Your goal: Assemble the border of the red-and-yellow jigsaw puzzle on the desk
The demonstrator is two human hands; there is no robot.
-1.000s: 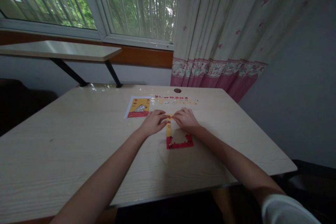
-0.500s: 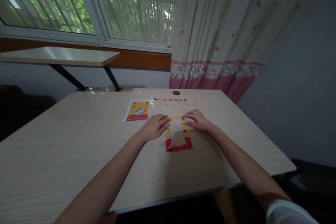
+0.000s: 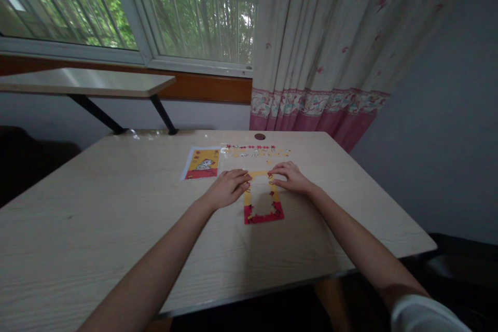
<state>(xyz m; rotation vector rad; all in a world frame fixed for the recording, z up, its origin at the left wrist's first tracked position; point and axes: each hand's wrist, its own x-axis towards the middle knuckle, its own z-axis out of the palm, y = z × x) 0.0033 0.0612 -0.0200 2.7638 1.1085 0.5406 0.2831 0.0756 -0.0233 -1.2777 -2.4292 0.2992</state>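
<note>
A jigsaw border [image 3: 264, 218], yellow toward the top and red at the bottom, lies flat on the table with bare tabletop inside it. At its upper left corner my left hand [image 3: 229, 188] rests with fingers stretched out, touching the edge. My right hand [image 3: 291, 178] touches the upper right corner, its thumb and fingers apart. Fingertips of both hands partly cover those corners. Just beyond the border lies a single yellow puzzle piece [image 3: 270, 162]. Farther back, loose red puzzle pieces [image 3: 251, 147] form a row, with yellow and white pieces [image 3: 259, 154] in front of them.
Left of the border lies a picture sheet [image 3: 202, 164] of a white animal on yellow and red. A raised shelf [image 3: 89, 82] on black legs stands at the table's back left. Behind the table [image 3: 128, 207] are a window and a floral curtain [image 3: 311, 62].
The whole view has shifted slightly. Both hands stay at the upper corners of the jigsaw border, with no clear movement of the pieces.
</note>
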